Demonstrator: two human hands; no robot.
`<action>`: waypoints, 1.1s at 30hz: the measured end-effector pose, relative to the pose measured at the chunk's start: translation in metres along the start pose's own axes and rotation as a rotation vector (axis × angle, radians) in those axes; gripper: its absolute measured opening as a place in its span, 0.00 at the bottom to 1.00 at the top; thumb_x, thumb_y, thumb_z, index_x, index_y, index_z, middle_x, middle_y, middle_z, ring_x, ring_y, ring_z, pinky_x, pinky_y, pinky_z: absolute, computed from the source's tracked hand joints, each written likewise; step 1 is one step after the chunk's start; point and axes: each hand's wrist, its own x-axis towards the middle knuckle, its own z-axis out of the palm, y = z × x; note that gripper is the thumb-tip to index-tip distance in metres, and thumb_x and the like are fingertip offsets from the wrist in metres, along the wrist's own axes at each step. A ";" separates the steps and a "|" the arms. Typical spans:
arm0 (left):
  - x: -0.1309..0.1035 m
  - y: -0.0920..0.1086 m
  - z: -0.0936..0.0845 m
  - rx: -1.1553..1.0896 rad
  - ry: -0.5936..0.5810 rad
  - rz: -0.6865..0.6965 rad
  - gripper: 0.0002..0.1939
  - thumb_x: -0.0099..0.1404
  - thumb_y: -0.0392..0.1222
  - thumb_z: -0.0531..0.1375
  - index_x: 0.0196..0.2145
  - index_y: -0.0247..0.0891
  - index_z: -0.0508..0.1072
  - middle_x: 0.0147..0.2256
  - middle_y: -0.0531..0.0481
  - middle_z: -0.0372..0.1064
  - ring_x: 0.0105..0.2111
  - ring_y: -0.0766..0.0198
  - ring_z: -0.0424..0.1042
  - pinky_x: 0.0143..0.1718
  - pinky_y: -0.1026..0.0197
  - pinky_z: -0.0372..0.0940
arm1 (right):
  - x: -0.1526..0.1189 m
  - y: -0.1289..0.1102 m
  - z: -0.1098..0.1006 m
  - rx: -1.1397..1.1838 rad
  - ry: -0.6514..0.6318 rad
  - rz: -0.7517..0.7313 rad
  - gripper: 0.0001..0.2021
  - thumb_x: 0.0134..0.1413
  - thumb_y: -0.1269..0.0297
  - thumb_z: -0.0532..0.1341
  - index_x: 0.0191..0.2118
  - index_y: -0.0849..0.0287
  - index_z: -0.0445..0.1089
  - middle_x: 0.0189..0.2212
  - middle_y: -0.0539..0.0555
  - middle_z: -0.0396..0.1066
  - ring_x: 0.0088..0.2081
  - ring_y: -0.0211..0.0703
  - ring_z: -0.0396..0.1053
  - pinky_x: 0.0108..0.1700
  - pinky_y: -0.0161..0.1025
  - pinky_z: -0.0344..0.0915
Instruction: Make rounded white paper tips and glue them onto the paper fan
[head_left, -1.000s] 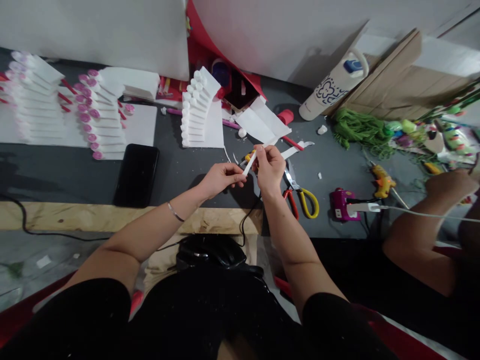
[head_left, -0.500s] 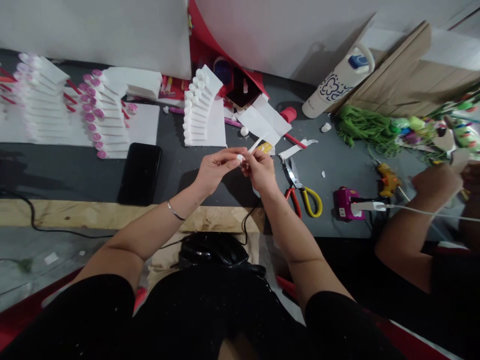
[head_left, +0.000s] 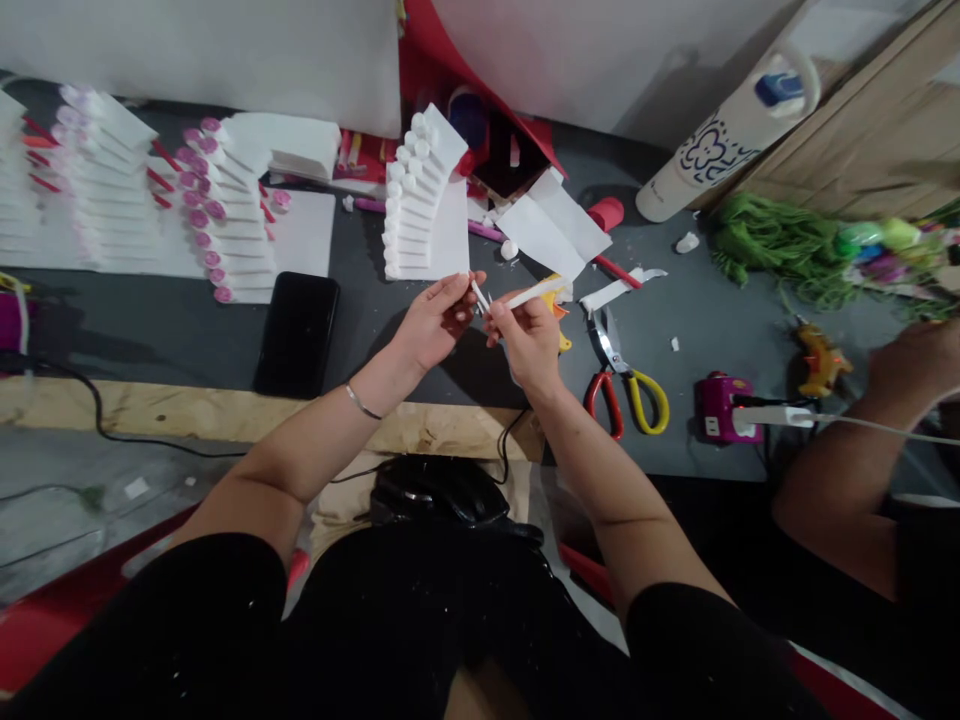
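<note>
My left hand (head_left: pixel 433 325) pinches the end of a small, thin white piece (head_left: pixel 479 293) between thumb and fingers. Close beside it, my right hand (head_left: pixel 531 340) is closed on a narrow white strip (head_left: pixel 536 292), which sticks out up and to the right. A yellow-orange object (head_left: pixel 559 312) shows behind the right fingers; its kind is hidden, and I cannot tell whether that hand holds it. Beyond the hands, white-tipped sticks (head_left: pixel 412 210) lie in a fan on white paper (head_left: pixel 451 235). Loose white paper sheets (head_left: pixel 551 225) lie past my right hand.
Scissors (head_left: pixel 619 370) with red and yellow handles lie to the right, near a purple power adapter (head_left: pixel 724 408) and a yellow glue gun (head_left: pixel 817 358). A black phone (head_left: pixel 297 335), pink-tipped sticks (head_left: pixel 232 230) and a white bottle (head_left: pixel 705 150) stand around. A co-worker's arm (head_left: pixel 847 460) is at right.
The rounded white bit between my fingers now appears as a thin piece, seen from a different side. My right hand's strip has swung lower and rightward. The view has shifted slightly left.
</note>
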 end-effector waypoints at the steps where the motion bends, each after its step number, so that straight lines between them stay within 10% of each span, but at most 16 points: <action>1: 0.000 0.000 -0.001 0.012 -0.021 -0.003 0.06 0.72 0.38 0.64 0.36 0.38 0.81 0.42 0.50 0.82 0.31 0.74 0.73 0.28 0.69 0.65 | 0.000 0.000 0.000 -0.013 0.013 -0.017 0.23 0.47 0.37 0.72 0.31 0.52 0.70 0.27 0.46 0.72 0.26 0.35 0.68 0.23 0.35 0.67; 12: 0.003 -0.003 -0.008 0.087 -0.056 0.054 0.06 0.70 0.42 0.66 0.35 0.39 0.79 0.44 0.51 0.82 0.31 0.73 0.74 0.34 0.66 0.69 | -0.003 0.004 0.003 -0.039 -0.025 -0.068 0.20 0.50 0.41 0.72 0.30 0.53 0.74 0.32 0.50 0.75 0.25 0.34 0.65 0.23 0.37 0.69; 20: 0.010 0.005 -0.013 0.178 -0.048 0.110 0.08 0.72 0.42 0.64 0.36 0.38 0.79 0.43 0.47 0.81 0.33 0.70 0.75 0.31 0.64 0.66 | 0.018 -0.015 -0.041 -0.235 -0.316 -0.181 0.17 0.50 0.69 0.72 0.47 0.50 0.80 0.47 0.51 0.79 0.50 0.44 0.76 0.57 0.45 0.73; 24: 0.007 0.000 -0.009 0.183 -0.090 0.092 0.08 0.68 0.43 0.68 0.34 0.37 0.79 0.40 0.48 0.81 0.31 0.71 0.74 0.31 0.65 0.66 | 0.026 -0.007 -0.044 -0.013 -0.063 0.005 0.08 0.60 0.55 0.67 0.40 0.51 0.74 0.38 0.49 0.78 0.39 0.37 0.77 0.47 0.42 0.76; 28: 0.000 -0.009 -0.001 0.147 -0.090 0.132 0.15 0.54 0.49 0.78 0.30 0.38 0.80 0.32 0.53 0.80 0.31 0.70 0.75 0.34 0.64 0.70 | 0.017 0.000 -0.024 0.065 -0.214 0.210 0.28 0.50 0.33 0.70 0.40 0.53 0.71 0.34 0.49 0.77 0.32 0.36 0.76 0.35 0.37 0.75; 33: -0.005 -0.019 0.004 0.190 -0.042 0.256 0.18 0.48 0.54 0.80 0.28 0.40 0.82 0.32 0.52 0.82 0.36 0.65 0.78 0.42 0.62 0.72 | 0.008 -0.005 -0.012 -0.077 -0.223 0.233 0.32 0.43 0.29 0.72 0.34 0.54 0.67 0.22 0.43 0.70 0.19 0.29 0.60 0.20 0.31 0.56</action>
